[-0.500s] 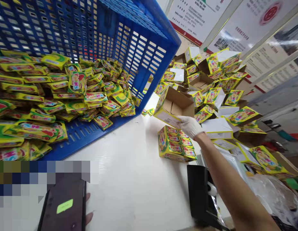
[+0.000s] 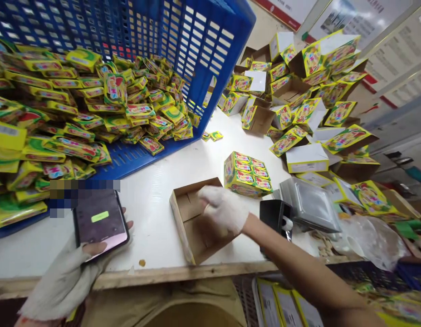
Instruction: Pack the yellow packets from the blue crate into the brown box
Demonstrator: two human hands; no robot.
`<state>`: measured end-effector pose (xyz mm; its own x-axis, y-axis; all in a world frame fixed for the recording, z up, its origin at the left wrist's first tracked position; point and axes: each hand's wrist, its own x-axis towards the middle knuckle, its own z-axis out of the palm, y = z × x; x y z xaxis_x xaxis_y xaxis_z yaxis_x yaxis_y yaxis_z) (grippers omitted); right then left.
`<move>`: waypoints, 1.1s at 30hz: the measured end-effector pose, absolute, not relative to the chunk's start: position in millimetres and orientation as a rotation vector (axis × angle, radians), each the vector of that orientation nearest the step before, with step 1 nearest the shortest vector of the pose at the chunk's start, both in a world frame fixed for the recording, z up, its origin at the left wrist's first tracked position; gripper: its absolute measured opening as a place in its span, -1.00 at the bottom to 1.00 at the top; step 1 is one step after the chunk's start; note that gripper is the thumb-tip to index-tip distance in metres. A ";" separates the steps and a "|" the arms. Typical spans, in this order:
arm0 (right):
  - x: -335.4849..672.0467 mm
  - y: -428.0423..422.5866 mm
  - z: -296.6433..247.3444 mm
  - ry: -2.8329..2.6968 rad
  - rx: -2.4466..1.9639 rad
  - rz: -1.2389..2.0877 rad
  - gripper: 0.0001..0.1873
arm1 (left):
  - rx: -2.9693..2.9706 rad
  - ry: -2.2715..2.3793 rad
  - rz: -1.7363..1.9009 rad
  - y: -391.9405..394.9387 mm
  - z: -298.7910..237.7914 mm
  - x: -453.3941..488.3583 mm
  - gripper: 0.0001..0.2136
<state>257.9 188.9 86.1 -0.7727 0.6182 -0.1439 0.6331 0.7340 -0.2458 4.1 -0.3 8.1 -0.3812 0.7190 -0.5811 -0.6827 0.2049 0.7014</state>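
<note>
My left hand [image 2: 74,268], in a white glove with bare fingertips, is closed around a smartphone [image 2: 101,225] at the lower left, its thumb on the screen's lower edge. In the middle, a shallow open cardboard box [image 2: 193,215] lies on the white table with its brown inside facing up. My right hand [image 2: 224,209], also gloved, is over this box with its fingers curled; whatever is in them, if anything, is hidden. Just beyond that hand stands a block of small yellow-green packs [image 2: 247,175] stacked in rows.
A blue crate [image 2: 217,86] full of loose packs [image 2: 115,91] lies on its side at the left. Open display boxes [image 2: 307,156] are heaped at the right. Nearer are a black holder [image 2: 273,218], a clear plastic container [image 2: 310,204] and the wooden table edge [image 2: 163,274].
My right hand has brought the box from beside the heap, over the pack block, to the table near me. The view has tilted down, showing more of my left hand with the phone.
</note>
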 end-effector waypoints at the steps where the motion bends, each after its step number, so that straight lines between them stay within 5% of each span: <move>1: 247.3 172.6 86.4 2.778 1.082 -0.516 -0.75 | 0.074 1.262 1.505 -0.7 10.7 6.0 -0.20; 3: 231.4 143.0 86.5 2.594 1.020 -0.551 -0.59 | 0.109 1.229 1.533 -2.1 13.2 8.7 -0.18; 10: 243.1 120.7 94.3 2.247 0.480 -0.500 -0.65 | 0.019 1.178 1.559 -6.2 9.6 9.8 -0.14; 17: 185.5 211.4 106.6 2.561 0.502 -1.204 -0.80 | -0.060 1.118 1.526 -6.4 6.9 6.9 -0.14; 20: 114.5 263.9 81.4 2.824 1.087 -0.912 -0.82 | -0.114 1.119 1.509 -7.6 6.6 6.2 -0.14; 24: 36.5 303.7 44.4 2.717 1.475 -0.525 -0.59 | -0.095 1.117 1.498 -9.3 7.6 5.8 -0.21; 33: 70.8 277.2 45.0 2.695 0.921 -0.329 -0.54 | -0.110 1.096 1.502 -12.2 5.4 5.3 -0.18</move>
